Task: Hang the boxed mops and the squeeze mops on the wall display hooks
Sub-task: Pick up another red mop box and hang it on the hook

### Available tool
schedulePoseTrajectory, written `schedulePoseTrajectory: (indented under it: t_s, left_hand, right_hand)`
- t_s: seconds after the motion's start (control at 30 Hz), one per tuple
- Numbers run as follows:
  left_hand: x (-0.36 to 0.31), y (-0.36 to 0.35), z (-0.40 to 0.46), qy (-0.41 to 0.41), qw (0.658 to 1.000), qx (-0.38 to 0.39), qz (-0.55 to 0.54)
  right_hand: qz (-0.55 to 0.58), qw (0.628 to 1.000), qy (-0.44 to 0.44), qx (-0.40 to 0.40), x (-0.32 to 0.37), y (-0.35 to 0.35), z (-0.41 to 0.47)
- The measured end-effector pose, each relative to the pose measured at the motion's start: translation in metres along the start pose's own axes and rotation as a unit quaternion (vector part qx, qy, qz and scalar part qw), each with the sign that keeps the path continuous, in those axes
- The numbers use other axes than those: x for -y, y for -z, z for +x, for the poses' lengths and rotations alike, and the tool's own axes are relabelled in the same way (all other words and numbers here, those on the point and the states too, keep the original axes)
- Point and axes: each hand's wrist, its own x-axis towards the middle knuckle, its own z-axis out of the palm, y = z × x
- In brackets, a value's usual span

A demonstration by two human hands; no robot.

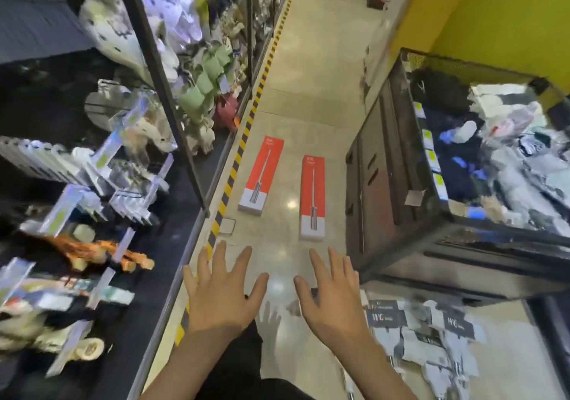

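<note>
- I see the aisle floor (311,97) running from near to far as one open strip, bounded on the left by a yellow-and-black striped edge (246,125) at the foot of the left shelving (160,69).
- On the right, a dark cabinet (379,159) and the wire bin (481,69) above it narrow the strip at mid-distance.
- Two boxed mops lie flat on the floor, lengthwise along the aisle, apart from each other: the left boxed mop (261,175) sits just beside the striped edge; the right boxed mop (312,197) lies near the cabinet.
- My left hand (220,291) and right hand (331,294) are held out over the floor, near the boxes' near ends, fingers spread and straight, holding nothing and touching neither box.
- The left shelving carries blurred hanging goods and price tags jutting toward the aisle.
- Packaged goods (431,335) hang at near right, below the bin.
- A small pale square (227,226) lies on the floor beside the striped edge, near the left box.
</note>
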Motion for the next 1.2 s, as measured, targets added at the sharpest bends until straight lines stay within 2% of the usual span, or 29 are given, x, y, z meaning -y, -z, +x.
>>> schedulePoseTrajectory:
  t_s: [0.13, 0.3, 0.47, 0.57, 0.8, 1.0, 1.2]
  left_hand:
    - [-0.004, 0.021, 0.097, -0.051, 0.998, -0.023, 0.038]
    - [-0.030, 0.056, 0.219, -0.108, 0.991, 0.034, 0.070]
    - [-0.074, 0.074, 0.326, -0.153, 0.986, 0.038, 0.054]
    - [-0.105, 0.068, 0.384, -0.195, 0.978, 0.036, 0.068]
    - [-0.183, 0.068, 0.515, -0.204, 0.974, 0.063, 0.079]
    - [-0.234, 0.044, 0.634, -0.255, 0.959, 0.064, 0.106]
    - [-0.262, -0.027, 0.763, -0.231, 0.960, 0.124, 0.100]
  right_hand:
    - [0.002, 1.000, 0.007, -0.026, 0.017, 0.013, 0.082]
    - [0.026, 0.998, -0.016, -0.061, 0.021, 0.044, 0.175]
    - [0.025, 0.996, -0.066, -0.053, 0.006, 0.062, 0.259]
    - [0.023, 0.994, -0.075, -0.077, -0.008, 0.072, 0.313]
    - [0.042, 0.995, -0.062, -0.068, -0.039, 0.121, 0.450]
    - [0.009, 0.996, -0.071, -0.053, -0.069, 0.149, 0.570]
    - [0.061, 0.990, -0.120, -0.041, -0.111, 0.098, 0.703]
